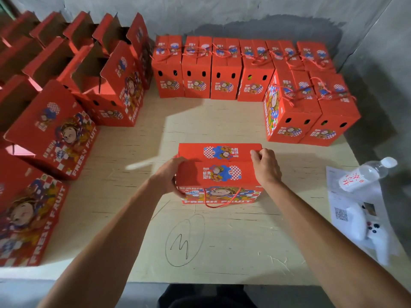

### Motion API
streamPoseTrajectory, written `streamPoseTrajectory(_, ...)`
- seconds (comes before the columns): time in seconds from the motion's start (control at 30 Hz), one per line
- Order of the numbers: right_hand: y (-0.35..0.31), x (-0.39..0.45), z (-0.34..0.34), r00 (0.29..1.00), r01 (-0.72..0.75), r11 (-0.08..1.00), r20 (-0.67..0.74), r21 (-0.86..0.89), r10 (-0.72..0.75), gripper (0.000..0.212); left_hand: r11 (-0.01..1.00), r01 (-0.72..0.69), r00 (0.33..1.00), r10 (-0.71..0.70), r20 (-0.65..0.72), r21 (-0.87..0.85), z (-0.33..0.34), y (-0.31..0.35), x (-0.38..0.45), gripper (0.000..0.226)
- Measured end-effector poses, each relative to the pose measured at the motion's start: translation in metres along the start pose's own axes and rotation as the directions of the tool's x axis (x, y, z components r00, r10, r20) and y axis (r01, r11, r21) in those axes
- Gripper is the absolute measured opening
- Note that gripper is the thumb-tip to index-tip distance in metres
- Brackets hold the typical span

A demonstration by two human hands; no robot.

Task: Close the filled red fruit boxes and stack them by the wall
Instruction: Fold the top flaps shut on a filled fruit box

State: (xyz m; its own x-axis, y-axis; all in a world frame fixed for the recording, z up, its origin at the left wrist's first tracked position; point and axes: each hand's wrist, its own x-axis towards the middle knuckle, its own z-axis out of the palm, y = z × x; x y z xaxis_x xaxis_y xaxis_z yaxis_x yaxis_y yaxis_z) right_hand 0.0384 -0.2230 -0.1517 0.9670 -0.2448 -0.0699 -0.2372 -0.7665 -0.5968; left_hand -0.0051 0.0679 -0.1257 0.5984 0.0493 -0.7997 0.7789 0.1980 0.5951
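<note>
Grey concrete wall (244, 12) behind a pale plywood table (222, 241); a pencilled oval with a scrawl inside marks the near part of the board.

Head view, only view.

- Red fruit box (220, 174) stands at table centre, near the person, apart from all other boxes. Top flaps folded down, meeting along a seam across the lid. Front face reads "FRESH FRUIT". A red cord handle (219, 202) hangs loose over that front face.
- Left hand (170, 175) grips the box's left end, thumb on the top flap, fingers curled round the side and down toward the front corner.
- Right hand (265, 165) rests on the box's right top edge, fingers curled over and pinching the rear flap at its corner.
- Closed boxes (219, 70) in a row against the wall, cords lying across their lids, touching side to side. More closed boxes (311, 107) at the right end, set forward of the row.
- Open boxes (93, 70) in rows at left, flaps upright; contents not visible.
- Right table edge: a clear water bottle (367, 174) lying on its side on printed paper sheets (340, 210), and a white game controller (364, 232) just beside it toward the person.
</note>
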Motion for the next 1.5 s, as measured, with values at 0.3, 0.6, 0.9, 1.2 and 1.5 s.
streamPoseTrajectory(0.3, -0.002, -0.009, -0.006, 0.993, 0.112, 0.992, -0.049, 0.052, -0.11, 0.027, 0.991, -0.136, 0.982, 0.137, -0.127, 0.017, 0.012, -0.008, -0.001, 0.017)
streamPoseTrajectory(0.6, -0.041, -0.025, 0.03, 0.725, 0.659, 0.742, -0.158, -0.126, -0.671, 0.034, 0.985, -0.165, 0.978, 0.159, -0.132, -0.041, 0.012, -0.008, -0.002, 0.012)
streamPoseTrajectory(0.9, -0.045, -0.025, 0.031, 0.748, 0.63, 0.72, -0.021, -0.29, -0.663, 0.047, 0.977, -0.193, 0.964, 0.172, -0.203, -0.088, 0.014, -0.014, -0.001, 0.009)
streamPoseTrajectory(1.2, -0.067, -0.026, 0.033, 0.716, 0.684, 0.694, 0.025, -0.224, -0.697, 0.04, 0.958, -0.286, 0.912, 0.27, -0.309, -0.006, 0.02, -0.021, -0.008, 0.017)
streamPoseTrajectory(1.5, -0.113, -0.056, 0.07, 0.663, 0.749, 0.662, 0.068, -0.044, -0.746, 0.028, 0.988, -0.153, 0.957, 0.139, -0.254, -0.035, 0.01, -0.014, -0.001, 0.036)
